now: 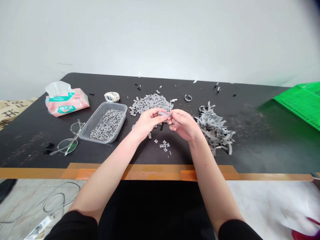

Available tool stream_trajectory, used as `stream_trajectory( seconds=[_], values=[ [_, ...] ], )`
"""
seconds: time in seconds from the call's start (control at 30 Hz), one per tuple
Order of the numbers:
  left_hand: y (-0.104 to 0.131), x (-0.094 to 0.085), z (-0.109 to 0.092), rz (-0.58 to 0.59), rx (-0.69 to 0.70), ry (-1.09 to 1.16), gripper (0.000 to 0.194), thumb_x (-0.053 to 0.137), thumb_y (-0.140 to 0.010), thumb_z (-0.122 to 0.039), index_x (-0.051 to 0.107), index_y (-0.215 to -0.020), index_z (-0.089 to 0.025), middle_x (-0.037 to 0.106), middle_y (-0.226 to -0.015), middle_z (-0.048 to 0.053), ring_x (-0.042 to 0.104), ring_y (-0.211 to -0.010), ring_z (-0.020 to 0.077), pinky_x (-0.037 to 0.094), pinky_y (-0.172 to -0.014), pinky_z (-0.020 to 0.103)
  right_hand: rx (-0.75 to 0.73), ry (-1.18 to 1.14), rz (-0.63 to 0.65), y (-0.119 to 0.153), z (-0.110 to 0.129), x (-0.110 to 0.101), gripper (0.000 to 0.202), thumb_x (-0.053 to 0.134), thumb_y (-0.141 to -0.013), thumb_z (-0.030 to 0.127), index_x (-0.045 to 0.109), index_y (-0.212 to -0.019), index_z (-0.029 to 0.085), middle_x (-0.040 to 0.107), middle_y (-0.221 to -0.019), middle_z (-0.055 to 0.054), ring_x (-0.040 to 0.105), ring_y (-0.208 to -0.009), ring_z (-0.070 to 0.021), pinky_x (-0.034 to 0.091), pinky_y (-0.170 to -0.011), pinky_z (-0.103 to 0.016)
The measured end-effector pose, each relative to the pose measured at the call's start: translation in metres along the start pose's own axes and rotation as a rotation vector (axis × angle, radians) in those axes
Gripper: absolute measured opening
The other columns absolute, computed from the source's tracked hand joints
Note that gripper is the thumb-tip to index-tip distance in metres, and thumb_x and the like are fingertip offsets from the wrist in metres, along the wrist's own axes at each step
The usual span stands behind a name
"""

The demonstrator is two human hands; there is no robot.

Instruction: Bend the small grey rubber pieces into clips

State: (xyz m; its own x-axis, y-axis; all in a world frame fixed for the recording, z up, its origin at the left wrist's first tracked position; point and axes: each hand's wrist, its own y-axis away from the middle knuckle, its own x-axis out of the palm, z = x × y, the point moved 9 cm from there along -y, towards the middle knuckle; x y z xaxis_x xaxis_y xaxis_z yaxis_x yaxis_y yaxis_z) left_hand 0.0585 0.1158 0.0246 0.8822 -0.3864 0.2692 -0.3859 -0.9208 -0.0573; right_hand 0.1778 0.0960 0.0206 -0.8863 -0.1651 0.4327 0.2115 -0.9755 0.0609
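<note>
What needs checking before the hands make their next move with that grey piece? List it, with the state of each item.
1. Grey piece held between both hands: ok, the left hand and right hand pinch it at the fingertips above the table.
2. Grip firmness: cannot tell, the fingers hide most of the piece.
3. Clear tray within reach: ok, it sits just left of the left hand, partly filled with small grey pieces.
4. Pile of small grey pieces: ok, heaped just behind the hands.
5. Heap of grey strips: ok, lies right of the right hand.
6. Glasses out of the way: ok, left of the tray, apart from the hands.
</note>
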Motion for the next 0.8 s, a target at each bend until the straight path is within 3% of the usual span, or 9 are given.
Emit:
stream_trajectory(
  seconds=[0.37,0.63,0.8],
  values=[
    [0.0,-0.001,-0.003,0.003,0.025,-0.122,0.022,0.081,-0.075,-0.03,0.073,-0.092,-0.017,0.073,-0.08,0.001,0.067,-0.08,0.0157,0.05,-0.083,0.032,0.019,0.007,-0.075,-0.002,-0.004,-0.007,0.03,0.095,-0.059,0.03,0.074,-0.076,0.018,0.062,-0.061,0.002,0.052,-0.057,-0.0085,0.036,-0.042,-0.017],
    [0.002,0.005,-0.007,0.059,-0.008,-0.181,0.022,0.08,-0.076,-0.029,0.074,-0.093,-0.015,0.075,-0.081,0.002,0.068,-0.08,0.0163,0.05,-0.083,0.032,-0.031,0.023,-0.095,-0.003,0.0,-0.005,0.037,0.097,-0.055,0.035,0.069,-0.07,0.016,0.061,-0.054,0.004,0.049,-0.047,-0.0067,0.039,-0.045,-0.02],
    [0.005,0.012,-0.009,0.06,-0.004,-0.159,0.015,0.078,-0.077,-0.022,0.074,-0.089,-0.015,0.076,-0.081,0.001,0.069,-0.08,0.0157,0.051,-0.087,0.032,-0.095,0.043,-0.14,-0.005,0.0,-0.005,0.041,0.097,-0.056,0.04,0.065,-0.072,0.018,0.058,-0.052,0.006,0.045,-0.044,-0.0059,0.034,-0.045,-0.021]
  ],
)
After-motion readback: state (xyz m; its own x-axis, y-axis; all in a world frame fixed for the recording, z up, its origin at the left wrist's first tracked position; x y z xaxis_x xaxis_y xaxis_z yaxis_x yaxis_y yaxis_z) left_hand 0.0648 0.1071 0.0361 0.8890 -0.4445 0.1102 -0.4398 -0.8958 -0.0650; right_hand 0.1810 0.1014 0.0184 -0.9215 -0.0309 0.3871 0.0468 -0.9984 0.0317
